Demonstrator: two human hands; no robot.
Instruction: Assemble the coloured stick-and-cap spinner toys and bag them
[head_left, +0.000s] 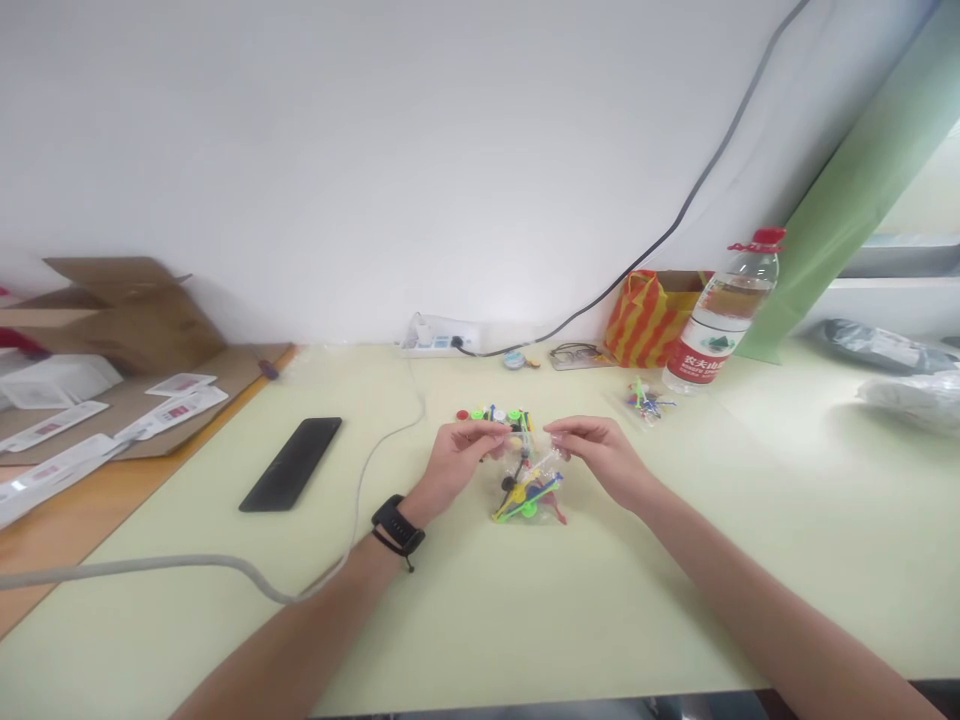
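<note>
Both hands pinch the upper edge of a clear plastic bag (pixel 529 490) at its two corners, holding it just over the table. Inside the bag are small coloured plastic pieces, among them yellow, green, blue, red and black ones; their exact kind is too small to tell. My left hand (pixel 459 462), with a black watch (pixel 399 525) on its wrist, grips the left corner. On the other corner, my right hand (pixel 600 455) has thumb and forefinger closed. Just behind the bag lies a row of small round pieces (pixel 477 414) in red, green and white, partly hidden by the bag and left hand.
A black phone-like slab (pixel 291 465) and a grey cable (pixel 225 566) lie to the left. At the right stand a water bottle (pixel 721 318) and a striped bag (pixel 637 325), with another small bag of pieces (pixel 645 402) in front. A power strip (pixel 442 338) sits against the wall.
</note>
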